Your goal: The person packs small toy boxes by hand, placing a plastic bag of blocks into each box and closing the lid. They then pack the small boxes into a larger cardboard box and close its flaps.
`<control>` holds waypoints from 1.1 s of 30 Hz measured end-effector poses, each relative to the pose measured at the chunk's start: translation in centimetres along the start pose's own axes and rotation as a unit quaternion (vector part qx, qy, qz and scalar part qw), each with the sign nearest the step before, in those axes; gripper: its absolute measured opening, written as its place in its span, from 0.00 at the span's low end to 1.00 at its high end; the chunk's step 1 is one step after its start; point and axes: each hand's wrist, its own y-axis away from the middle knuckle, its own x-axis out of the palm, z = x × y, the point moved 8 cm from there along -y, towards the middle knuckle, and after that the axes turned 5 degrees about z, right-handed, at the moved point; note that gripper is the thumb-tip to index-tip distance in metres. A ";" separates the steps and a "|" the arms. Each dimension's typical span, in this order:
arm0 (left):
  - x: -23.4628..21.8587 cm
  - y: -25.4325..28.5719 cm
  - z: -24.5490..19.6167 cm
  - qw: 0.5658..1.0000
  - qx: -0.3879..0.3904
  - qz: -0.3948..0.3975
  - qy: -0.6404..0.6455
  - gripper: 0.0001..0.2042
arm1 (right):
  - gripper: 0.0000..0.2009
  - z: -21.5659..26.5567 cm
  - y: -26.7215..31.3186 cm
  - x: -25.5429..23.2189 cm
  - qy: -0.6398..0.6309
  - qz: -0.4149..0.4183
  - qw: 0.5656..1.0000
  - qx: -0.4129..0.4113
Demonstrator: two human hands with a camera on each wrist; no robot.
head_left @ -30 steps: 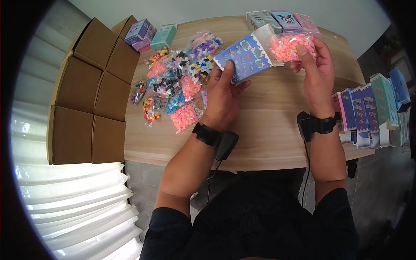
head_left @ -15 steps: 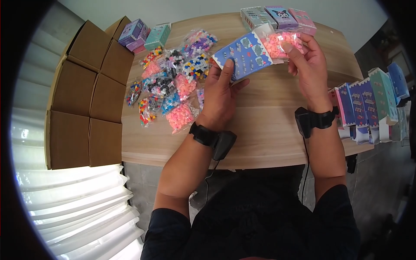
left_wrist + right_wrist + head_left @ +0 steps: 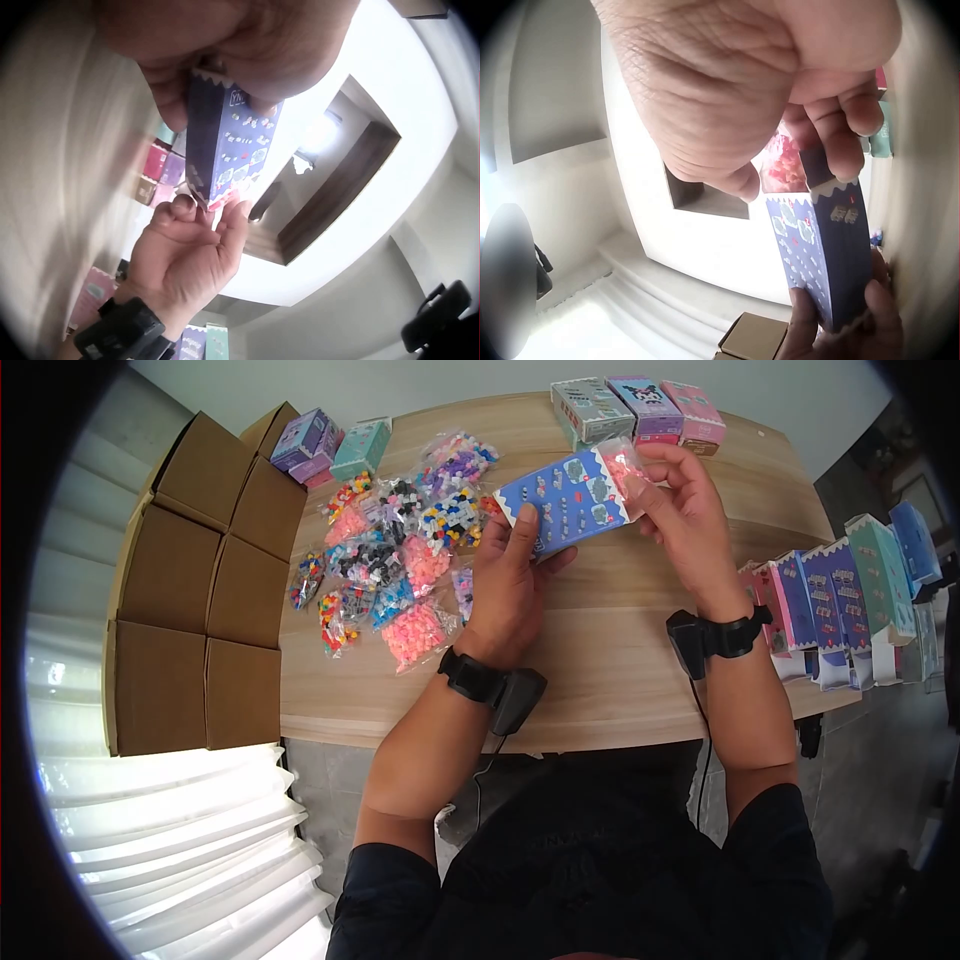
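Note:
My left hand (image 3: 508,595) grips a blue printed cardboard box (image 3: 568,502) by its near end, thumb across the printed face, and holds it tilted above the table. From the box's open far end sticks a clear plastic bag of small pink bricks (image 3: 622,464), partly inside the box. Thumb and fingers of my right hand (image 3: 698,525) pinch the bag's outer end right at the opening. In the right wrist view the pink bricks (image 3: 785,166) show above the box's scalloped rim, beside a raised flap (image 3: 815,166). The rest of the bag is hidden by the box.
Several clear bags of coloured bricks (image 3: 375,555) lie left of my hands on the wooden table (image 3: 600,650). Brown cartons (image 3: 165,600) stand at the left edge. Printed boxes (image 3: 645,410) stand at the back, and a row of upright boxes (image 3: 825,605) lines the right side.
My right hand has moved left towards the box, carrying the bag of pink bricks. Much of the bag has slid into the open end, while the left hand keeps its hold.

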 end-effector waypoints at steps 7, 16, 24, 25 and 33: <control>0.1 0.1 0.3 0.998 -0.013 0.001 0.058 0.20 | 0.15 1.7 0.4 1.2 0.131 0.051 0.981 -0.132; 0.3 0.1 0.8 0.994 -0.037 0.013 0.107 0.21 | 0.34 0.3 0.2 0.7 -0.188 0.041 0.981 -0.039; 0.9 0.4 0.8 0.997 -0.056 0.021 0.047 0.17 | 0.35 0.6 0.0 1.4 -0.067 0.075 0.993 -0.066; 0.8 0.4 0.8 0.998 -0.057 0.016 0.036 0.17 | 0.34 0.8 0.1 1.3 -0.045 0.076 0.993 -0.075; 0.5 0.3 0.7 0.999 -0.050 0.012 0.001 0.15 | 0.25 0.1 -0.3 0.4 0.128 0.108 0.979 -0.117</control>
